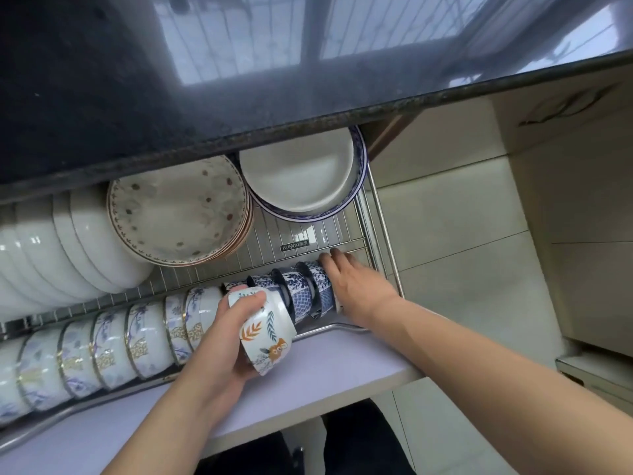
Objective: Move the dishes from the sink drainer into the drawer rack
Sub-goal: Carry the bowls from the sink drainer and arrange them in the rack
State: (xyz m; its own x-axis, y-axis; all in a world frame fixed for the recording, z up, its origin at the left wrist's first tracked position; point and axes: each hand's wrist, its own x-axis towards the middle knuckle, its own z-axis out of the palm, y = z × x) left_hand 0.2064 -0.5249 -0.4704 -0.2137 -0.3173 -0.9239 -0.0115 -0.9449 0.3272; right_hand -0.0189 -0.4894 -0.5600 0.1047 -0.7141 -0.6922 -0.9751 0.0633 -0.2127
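Note:
The wire drawer rack [274,234] is pulled out below the dark counter. My left hand [219,341] grips a white bowl with orange and blue leaf patterns [265,332], tilted on its side above the drawer's front edge. Just right of it stand blue-and-white patterned bowls [301,293] on edge in the front row. My right hand [352,284] rests against the rightmost of these bowls with its fingers fairly straight, reaching to the rack's right end. The sink drainer is out of view.
White gold-trimmed bowls [113,347] fill the front row to the left. Behind them lean white deep bowls [61,248], dotted plates [178,210] and a blue-rimmed plate stack [298,173]. The dark counter edge [308,125] overhangs the drawer. The lilac drawer front [325,368] is nearest me.

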